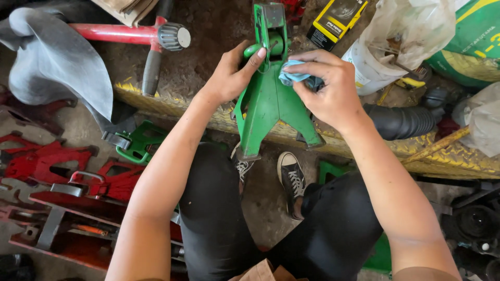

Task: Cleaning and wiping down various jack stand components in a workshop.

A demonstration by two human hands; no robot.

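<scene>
I look down over my black-trousered knees at a yellowed checker-plate ledge [458,156] that crosses the view; it is the surface on which the green jack stand [271,101] stands upright, its splayed legs resting on the plate and its post pointing away from me. To the left a large grey rubber sheet [57,62] drapes over the clutter, and below it red metal stands [62,166] lie stacked on the floor. A red-handled tool [125,34] lies beyond the ledge at upper left, well apart from my hands. On the right a white plastic bag [411,26], a green sack [474,36] and a black ribbed hose [403,120] crowd close to my right wrist. A second green piece [140,140] sits by the ledge's near edge on the left. My left hand [232,78] has its grip closed around the stand's upper neck, thumb over the front. My right hand [330,88] pinches a small blue cloth [294,75], pressed against the stand's right side. Nothing lies between my hands and the stand.
</scene>
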